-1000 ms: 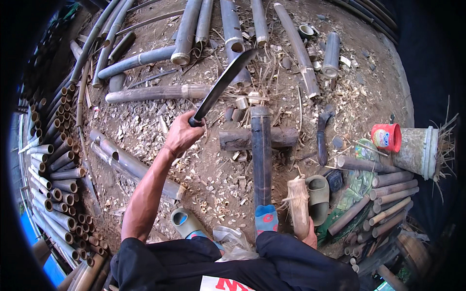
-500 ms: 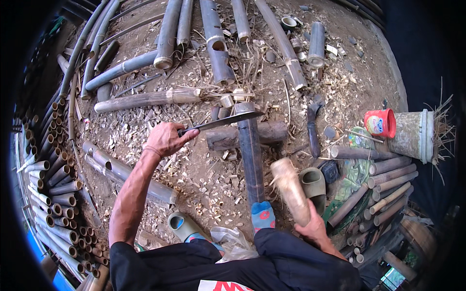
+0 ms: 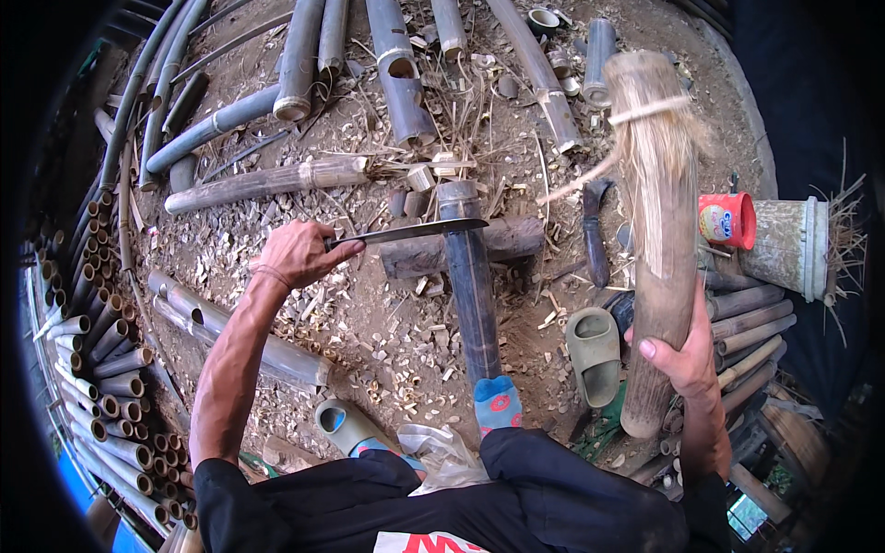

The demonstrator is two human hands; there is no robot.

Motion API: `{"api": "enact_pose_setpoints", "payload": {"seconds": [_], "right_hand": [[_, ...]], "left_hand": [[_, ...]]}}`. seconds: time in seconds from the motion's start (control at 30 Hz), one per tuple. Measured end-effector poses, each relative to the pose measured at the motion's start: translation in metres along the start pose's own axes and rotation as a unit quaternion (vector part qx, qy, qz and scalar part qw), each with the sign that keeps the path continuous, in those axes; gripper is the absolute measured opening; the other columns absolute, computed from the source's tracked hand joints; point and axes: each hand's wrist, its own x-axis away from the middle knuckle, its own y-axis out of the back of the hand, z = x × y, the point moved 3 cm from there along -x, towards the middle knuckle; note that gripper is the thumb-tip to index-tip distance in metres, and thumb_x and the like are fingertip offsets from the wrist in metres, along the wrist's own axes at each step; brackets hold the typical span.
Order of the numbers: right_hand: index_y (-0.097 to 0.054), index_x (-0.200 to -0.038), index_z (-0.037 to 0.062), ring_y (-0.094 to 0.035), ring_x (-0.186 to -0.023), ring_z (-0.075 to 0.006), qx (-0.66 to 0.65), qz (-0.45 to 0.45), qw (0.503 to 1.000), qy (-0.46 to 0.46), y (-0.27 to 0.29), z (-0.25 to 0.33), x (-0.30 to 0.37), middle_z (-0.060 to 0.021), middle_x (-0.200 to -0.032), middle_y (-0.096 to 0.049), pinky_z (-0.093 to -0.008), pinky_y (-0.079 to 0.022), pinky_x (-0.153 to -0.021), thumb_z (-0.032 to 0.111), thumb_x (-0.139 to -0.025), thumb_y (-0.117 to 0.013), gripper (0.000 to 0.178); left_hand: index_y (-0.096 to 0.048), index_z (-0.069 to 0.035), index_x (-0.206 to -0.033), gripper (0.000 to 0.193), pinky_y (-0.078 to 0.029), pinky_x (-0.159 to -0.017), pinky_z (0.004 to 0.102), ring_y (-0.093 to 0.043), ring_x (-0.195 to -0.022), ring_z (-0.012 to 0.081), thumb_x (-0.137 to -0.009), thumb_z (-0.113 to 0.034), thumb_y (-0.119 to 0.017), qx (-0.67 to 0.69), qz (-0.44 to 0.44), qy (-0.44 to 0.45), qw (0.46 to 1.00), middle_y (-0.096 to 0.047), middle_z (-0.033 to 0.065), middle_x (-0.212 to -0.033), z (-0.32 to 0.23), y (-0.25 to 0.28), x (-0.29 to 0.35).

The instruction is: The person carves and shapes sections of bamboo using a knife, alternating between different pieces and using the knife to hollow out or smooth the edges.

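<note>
At centre left of the head view, your left hand [image 3: 300, 253] is wrapped round the handle of one long knife [image 3: 415, 231], its blade crossing one dark bamboo tube [image 3: 474, 304] at centre; contact cannot be told. One log [image 3: 512, 240] beneath probably props the tube's upper end, while your socked foot [image 3: 498, 405] seems to steady the lower. At right, your right hand [image 3: 684, 355], well apart from the left, grips one frayed club [image 3: 662, 267] low, presumably keeping its battered head free. Two clogs [image 3: 595, 355] sit toward lower centre; one red tub [image 3: 726, 221] and one bucket [image 3: 784, 253] lie far right.
</note>
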Motion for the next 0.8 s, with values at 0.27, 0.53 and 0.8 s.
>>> {"api": "enact_pose_setpoints", "payload": {"seconds": [0.27, 0.53, 0.8], "right_hand": [[-0.015, -0.151, 0.0005, -0.037, -0.135, -0.0252, 0.106, 0.031, 0.986, 0.129, -0.04, 0.017, -0.05, -0.0182, -0.143, -0.04, -0.0371, -0.028, -0.113, 0.013, -0.069, -0.075, 0.102], [-0.022, -0.149, 0.0024, -0.045, -0.13, -0.0385, 0.394, 0.098, 0.904, 0.137, -0.061, 0.014, -0.109, -0.026, -0.145, -0.039, -0.0433, -0.036, -0.111, 0.02, -0.072, -0.074, 0.095], [-0.021, -0.149, 0.0026, -0.055, -0.118, -0.0381, 0.401, 0.215, 0.889, 0.05, -0.071, -0.011, -0.116, -0.0274, -0.13, -0.05, -0.0458, -0.045, -0.102, 0.024, -0.073, -0.071, 0.094]], "left_hand": [[-0.072, -0.01, -0.073, 0.077, -0.038, -0.045, 0.0381, -0.05, -0.043, 0.0212, -0.079, -0.082, -0.045, -0.042, 0.007, -0.014, 0.999, -0.045, 0.0064, -0.042, 0.004, -0.007, -0.007], [-0.077, -0.012, -0.087, 0.066, -0.038, -0.047, 0.04, -0.048, -0.043, 0.0216, -0.082, -0.073, -0.054, 0.0, 0.045, -0.007, 0.999, -0.046, 0.007, -0.044, 0.001, -0.007, -0.016], [-0.076, -0.011, -0.087, 0.069, -0.047, -0.057, 0.0436, -0.058, -0.053, 0.0311, -0.083, -0.075, -0.049, 0.007, 0.092, -0.01, 0.996, -0.058, 0.0151, -0.055, 0.0, -0.007, -0.023]]}}
